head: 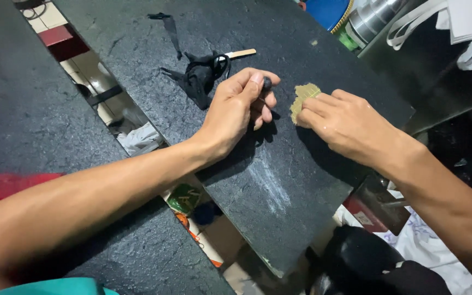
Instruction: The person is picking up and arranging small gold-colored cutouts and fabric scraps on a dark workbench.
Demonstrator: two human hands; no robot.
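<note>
I see my left hand [240,106] curled into a loose fist, thumb uppermost. My right hand [341,121] lies flat, fingers [317,104] pressed downward. Both forearms extend forward.

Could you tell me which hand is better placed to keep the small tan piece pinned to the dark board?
The right hand, probably: its fingertips already press on the tan piece on the dark board. The left hand sits beside it, curled around a small dark tool, so it is occupied.
</note>
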